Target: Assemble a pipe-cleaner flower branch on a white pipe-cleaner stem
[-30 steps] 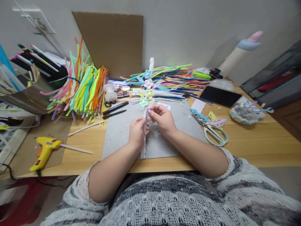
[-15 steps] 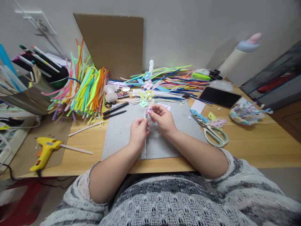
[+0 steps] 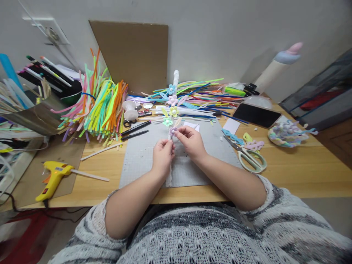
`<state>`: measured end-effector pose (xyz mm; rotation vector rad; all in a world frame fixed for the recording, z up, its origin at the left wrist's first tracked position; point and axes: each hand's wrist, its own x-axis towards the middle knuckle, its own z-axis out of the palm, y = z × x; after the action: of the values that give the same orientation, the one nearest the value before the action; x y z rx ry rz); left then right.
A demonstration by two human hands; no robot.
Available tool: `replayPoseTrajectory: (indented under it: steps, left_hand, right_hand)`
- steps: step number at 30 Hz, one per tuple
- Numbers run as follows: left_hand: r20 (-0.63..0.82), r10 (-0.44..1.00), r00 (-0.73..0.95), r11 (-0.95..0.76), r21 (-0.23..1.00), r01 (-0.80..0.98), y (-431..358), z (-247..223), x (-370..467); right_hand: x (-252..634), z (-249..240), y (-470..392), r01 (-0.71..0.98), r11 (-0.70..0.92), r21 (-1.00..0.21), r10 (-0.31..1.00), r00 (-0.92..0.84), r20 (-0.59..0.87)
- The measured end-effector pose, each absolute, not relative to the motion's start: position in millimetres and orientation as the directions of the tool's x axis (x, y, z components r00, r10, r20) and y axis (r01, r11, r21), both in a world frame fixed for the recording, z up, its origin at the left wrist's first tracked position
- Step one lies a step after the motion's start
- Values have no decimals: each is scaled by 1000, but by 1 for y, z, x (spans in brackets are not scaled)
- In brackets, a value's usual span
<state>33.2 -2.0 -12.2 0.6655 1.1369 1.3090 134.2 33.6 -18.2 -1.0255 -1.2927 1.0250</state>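
A long white fuzzy strip [image 3: 176,77] runs up the middle, with blue, pink, yellow and green flowers along its upper part. My left hand [image 3: 163,156] is closed round the strip below the flowers. Just above it, my right hand [image 3: 191,141] pinches the edge of a small purple flower [image 3: 172,131] that lies against the strip under the green flower [image 3: 167,121]. The strip's lower end shows beneath my left hand, over the grey cutting mat [image 3: 140,157].
Pipe cleaners [image 3: 103,110] stand bundled at the left, above a yellow glue gun [image 3: 55,178]. Scissors [image 3: 251,159], a phone [image 3: 257,114] and a pastel woven basket [image 3: 286,135] are at the right. Black pens [image 3: 136,127] lie on the mat's upper left.
My right fingers have shifted slightly off the purple flower, so more of it shows. My left hand keeps its hold. The whole view has moved a little.
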Motion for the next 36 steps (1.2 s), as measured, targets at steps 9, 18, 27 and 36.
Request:
replayPoseTrajectory:
  steps: [9,18,27,36]
  left_hand:
    - [-266,959,-101,215,911,-353,-5,-14,38]
    - [-261,961,-96,208,904,-374,-3,-15,38]
    - [-268,958,-104,207,893,-400,-4,-13,36]
    - [-265,959,-99,205,892,-403,-4,-13,36]
  right_hand:
    - [131,-17,31,-2,227,-974,973,25,227]
    - [129,-15,29,33,267,-963,962,46,268]
    - [130,-17,30,-73,224,-972,974,42,221]
    - [128,-17,28,-60,215,-975,977,12,215]
